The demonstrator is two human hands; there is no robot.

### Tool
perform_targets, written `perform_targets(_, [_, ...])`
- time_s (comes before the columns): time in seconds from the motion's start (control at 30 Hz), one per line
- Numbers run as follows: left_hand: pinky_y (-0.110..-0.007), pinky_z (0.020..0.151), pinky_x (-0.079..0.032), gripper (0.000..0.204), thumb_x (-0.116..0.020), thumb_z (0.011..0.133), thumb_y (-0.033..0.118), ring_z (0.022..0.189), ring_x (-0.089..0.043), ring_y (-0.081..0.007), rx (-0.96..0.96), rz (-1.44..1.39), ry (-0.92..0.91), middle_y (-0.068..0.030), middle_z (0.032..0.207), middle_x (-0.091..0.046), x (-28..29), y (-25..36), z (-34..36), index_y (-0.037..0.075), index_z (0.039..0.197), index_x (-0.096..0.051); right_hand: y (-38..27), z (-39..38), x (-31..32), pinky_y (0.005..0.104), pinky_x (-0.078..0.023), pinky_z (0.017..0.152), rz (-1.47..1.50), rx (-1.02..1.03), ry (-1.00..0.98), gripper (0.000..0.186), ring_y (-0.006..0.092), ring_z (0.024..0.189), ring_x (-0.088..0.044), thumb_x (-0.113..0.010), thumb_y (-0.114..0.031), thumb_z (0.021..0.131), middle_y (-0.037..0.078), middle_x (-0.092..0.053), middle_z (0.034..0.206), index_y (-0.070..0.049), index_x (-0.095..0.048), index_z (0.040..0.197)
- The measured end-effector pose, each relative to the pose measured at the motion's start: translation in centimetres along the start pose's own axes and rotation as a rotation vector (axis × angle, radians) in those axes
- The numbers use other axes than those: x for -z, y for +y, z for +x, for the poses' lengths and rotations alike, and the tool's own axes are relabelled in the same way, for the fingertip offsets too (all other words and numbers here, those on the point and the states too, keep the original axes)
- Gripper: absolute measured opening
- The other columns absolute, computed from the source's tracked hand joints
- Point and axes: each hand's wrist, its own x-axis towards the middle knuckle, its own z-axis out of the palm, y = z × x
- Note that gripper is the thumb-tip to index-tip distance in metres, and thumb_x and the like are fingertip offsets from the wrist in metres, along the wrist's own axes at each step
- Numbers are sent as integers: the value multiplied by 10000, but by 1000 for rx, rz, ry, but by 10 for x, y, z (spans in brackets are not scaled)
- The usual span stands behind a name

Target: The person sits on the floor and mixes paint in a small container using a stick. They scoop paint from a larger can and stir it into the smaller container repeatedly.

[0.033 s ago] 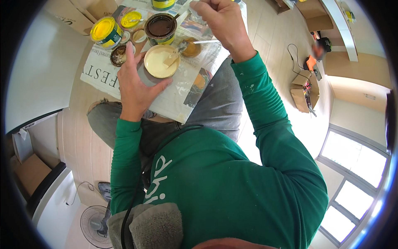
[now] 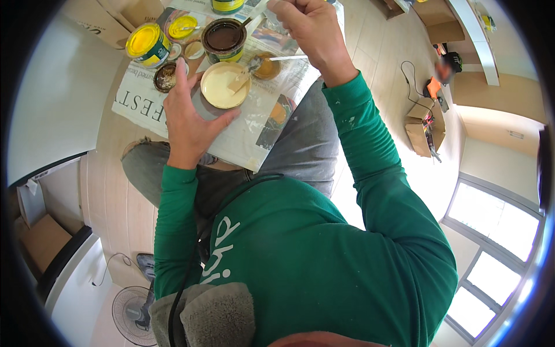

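My left hand (image 2: 189,118) is beside a round tub of cream paint (image 2: 213,95), thumb and forefinger spread apart; whether its bent fingers touch the tub's side I cannot tell. A flat wooden stick (image 2: 237,84) leans in the cream paint. My right hand (image 2: 312,30) is raised at the top, fingers pinched round something pale and partly see-through that I cannot make out. To its left stands an open can of dark brown paint (image 2: 222,39) with a dark stick in it. A yellow paint can (image 2: 145,41) is farther left.
Newspaper (image 2: 141,95) lies under the pots on the wooden floor. Around them are a yellow-smeared lid (image 2: 184,26), a stained dark lid (image 2: 165,78) and an amber-coloured dish (image 2: 267,67). A white panel stands at left. A cardboard box of tools (image 2: 425,130) is at right.
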Motion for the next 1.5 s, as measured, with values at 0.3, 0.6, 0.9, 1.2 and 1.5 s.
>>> perform_targets(0.3, [-497,1142,-469,1368,-1043,692,323,1307,-647,-422,-5,-8,18,-254,1427,-698,-3,-3,3,-61,1720,-227,11,4,5,235,-396,550,402,-204,56,275,70,599,-487,-717,-212,1081,-43,-561,710,-116,-626,840])
perform_targets(0.6, [-498,1158,-449,1370,-1041,697,331,1312,-647,-420,-2,-32,13,-253,1413,-710,-4,-3,3,-63,1722,-222,18,-1,-7,238,-399,562,438,-200,87,264,63,607,-480,-707,-207,1094,-39,-574,718,-111,-632,860])
perform_targets(0.9, [-505,1154,-456,1362,-1034,712,335,1307,-652,-432,4,-31,9,-260,1402,-716,-3,-3,3,-58,1725,-213,30,-5,-17,263,-540,687,216,6,93,256,53,768,-618,-796,-218,1031,-5,-700,838,26,-755,967])
perform_targets(1.2, [-499,1142,-474,1354,-1034,714,318,1286,-673,-438,-15,-24,13,-265,1386,-727,-3,-1,5,-66,1720,-214,28,-7,-12,249,-477,649,100,67,120,264,43,747,-582,-812,-237,1016,-17,-697,819,19,-767,968])
perform_targets(1.5, [-495,1148,-473,1347,-1029,714,305,1292,-676,-430,-12,-20,13,-271,1383,-725,-3,-1,4,-79,1715,-213,8,-9,-4,239,-386,589,266,-120,80,294,42,633,-458,-705,-226,1108,-56,-560,727,-104,-629,851])
